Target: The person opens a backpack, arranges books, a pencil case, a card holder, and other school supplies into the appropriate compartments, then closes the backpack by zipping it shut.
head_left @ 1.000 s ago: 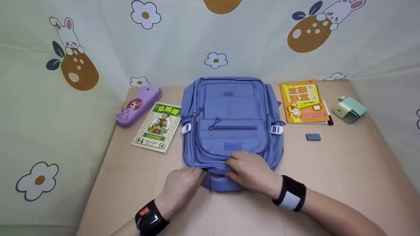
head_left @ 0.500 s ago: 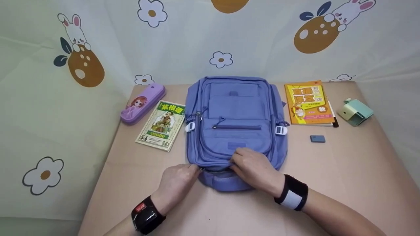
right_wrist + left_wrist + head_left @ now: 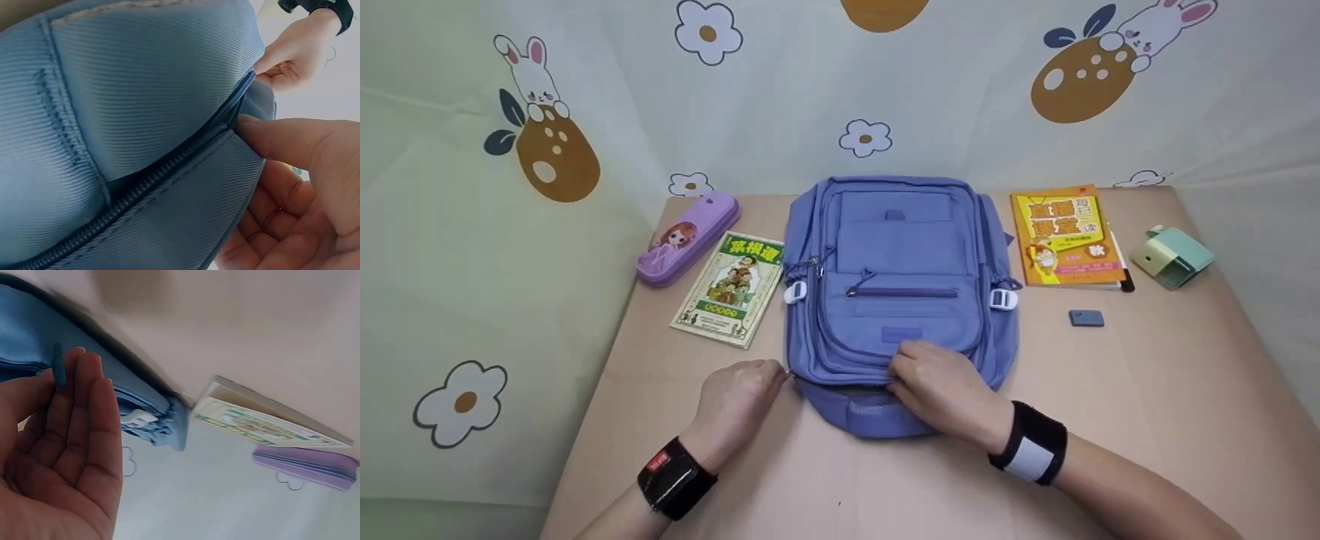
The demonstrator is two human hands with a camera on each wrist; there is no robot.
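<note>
A blue-purple backpack (image 3: 896, 255) lies flat on the table, front pockets up. At its near left corner my left hand (image 3: 741, 401) pinches a zipper pull (image 3: 59, 364), a small blue tab between thumb and fingertips in the left wrist view. My right hand (image 3: 945, 386) grips the fabric edge beside the zipper at the near end of the bag. From the right wrist view, the zipper teeth (image 3: 140, 191) are parted along this edge, with my thumb on the fabric by the gap. The inside of the bag is hidden.
Left of the backpack lie a purple pencil case (image 3: 688, 240) and a green-and-cream book (image 3: 729, 289). On the right are an orange book (image 3: 1067, 236) with a pen partly under it, a small blue-grey block (image 3: 1086, 318) and a mint-green object (image 3: 1174, 257). A patterned curtain (image 3: 780, 97) hangs behind.
My left hand has drawn the zipper pull leftward along the near end to the bag's left corner, and the zipper gap is longer. My right hand keeps its grip on the edge.
</note>
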